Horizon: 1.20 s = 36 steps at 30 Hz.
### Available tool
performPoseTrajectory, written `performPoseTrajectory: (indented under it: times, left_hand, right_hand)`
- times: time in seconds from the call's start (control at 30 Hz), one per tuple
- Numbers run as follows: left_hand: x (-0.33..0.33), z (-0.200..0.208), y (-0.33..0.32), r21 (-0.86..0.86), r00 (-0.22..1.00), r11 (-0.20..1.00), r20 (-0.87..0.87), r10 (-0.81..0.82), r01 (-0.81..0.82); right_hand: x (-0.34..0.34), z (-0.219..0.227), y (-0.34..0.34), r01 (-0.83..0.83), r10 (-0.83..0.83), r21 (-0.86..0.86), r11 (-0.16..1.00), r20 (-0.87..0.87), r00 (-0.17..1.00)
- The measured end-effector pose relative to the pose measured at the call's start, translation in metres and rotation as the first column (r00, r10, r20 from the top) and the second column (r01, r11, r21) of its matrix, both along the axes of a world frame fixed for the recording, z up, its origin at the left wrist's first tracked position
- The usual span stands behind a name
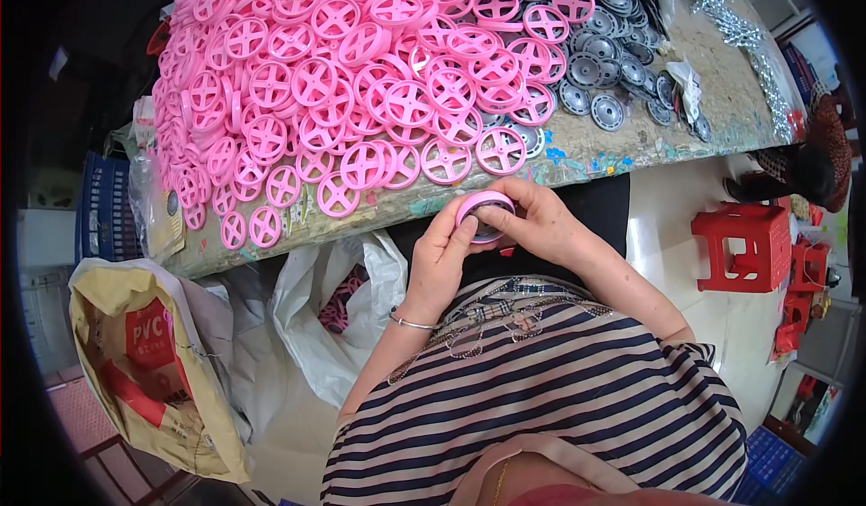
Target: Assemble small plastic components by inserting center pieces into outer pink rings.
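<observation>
Close to the table's front edge, both my hands grip a pink toy wheel (484,197) with a dark grey disc inside its rim. My left hand (439,258) closes around its left side, thumb against it. From the right, my right hand (544,221) holds it too, with the thumb pressed on the disc. Fingers cover part of the wheel. Just beyond lies a big heap of pink four-spoked wheel rings (316,80). To the right of that heap are many loose grey hubcap-like discs (606,112).
The worn table (667,145) has paint specks and silver tinsel (753,41) at its right edge. A white sack (302,344) with pink pieces inside and an open yellowish sack (203,434) stand below left. A red stool (744,226) and another person (816,163) are at right.
</observation>
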State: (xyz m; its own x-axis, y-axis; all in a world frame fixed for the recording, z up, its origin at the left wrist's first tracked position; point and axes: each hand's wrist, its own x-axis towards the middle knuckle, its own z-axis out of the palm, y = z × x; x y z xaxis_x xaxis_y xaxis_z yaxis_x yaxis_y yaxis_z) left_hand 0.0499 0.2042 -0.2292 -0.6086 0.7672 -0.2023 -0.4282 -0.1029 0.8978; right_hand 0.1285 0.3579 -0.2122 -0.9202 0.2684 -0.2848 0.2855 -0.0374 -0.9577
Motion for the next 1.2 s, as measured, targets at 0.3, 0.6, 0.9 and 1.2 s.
performPoseTrajectory:
  times: [0.3, 0.6, 0.9, 1.2]
  left_hand:
    - [-0.007, 0.003, -0.006, -0.188, 0.752, 0.98, -0.654, -0.079, -0.06]
    - [0.002, 0.008, -0.005, 0.168, 0.99, 0.986, 0.141, -0.003, -0.021]
    - [0.0, -0.008, -0.009, -0.101, 0.992, 0.988, 0.029, 0.119, -0.116]
    - [-0.036, -0.025, -0.096, -0.42, 0.725, 0.686, -0.649, 0.231, -0.595]
  right_hand:
    - [-0.001, 0.008, -0.005, 0.039, -0.025, -0.17, 0.985, 0.084, 0.996]
    - [-0.002, 0.015, -0.017, 0.087, -0.078, -0.498, 0.863, 0.04, 0.996]
    - [0.006, 0.006, -0.022, -0.001, -0.001, -0.468, 0.884, -0.005, 1.0]
    - [0.016, -0.016, 0.019, 0.016, 0.01, 0.349, 0.937, -0.071, 0.997]
